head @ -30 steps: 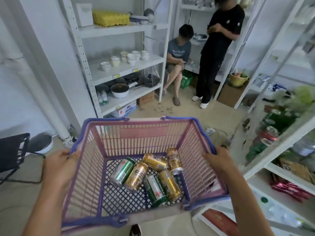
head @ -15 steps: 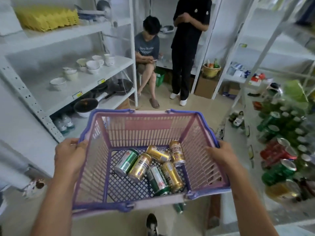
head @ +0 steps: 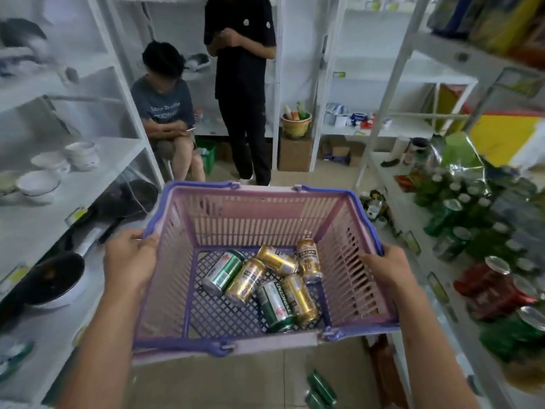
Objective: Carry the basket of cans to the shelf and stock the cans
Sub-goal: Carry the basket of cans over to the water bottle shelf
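I hold a pink plastic basket (head: 253,214) with purple rim and handles in front of me at waist height. My left hand (head: 128,261) grips its left rim and my right hand (head: 386,268) grips its right rim. Several cans lie loose on the basket floor: a green can (head: 224,271) at the left, gold cans (head: 246,281) in the middle, another green can (head: 274,305) near the front. To my right stands a white shelf (head: 413,219) holding rows of green and red cans (head: 489,290).
A white rack (head: 88,172) on my left carries bowls (head: 38,183) and black pans (head: 50,274). A seated person (head: 168,113) and a standing person in black (head: 243,93) block the aisle ahead. Boxes (head: 295,153) and a pot sit by the back wall. Green cans (head: 320,388) lie on the floor.
The view has swung to the right and moved forward; the shelf of cans on the right is now closer and the left rack has slid aside. Both hands keep their grip on the basket.
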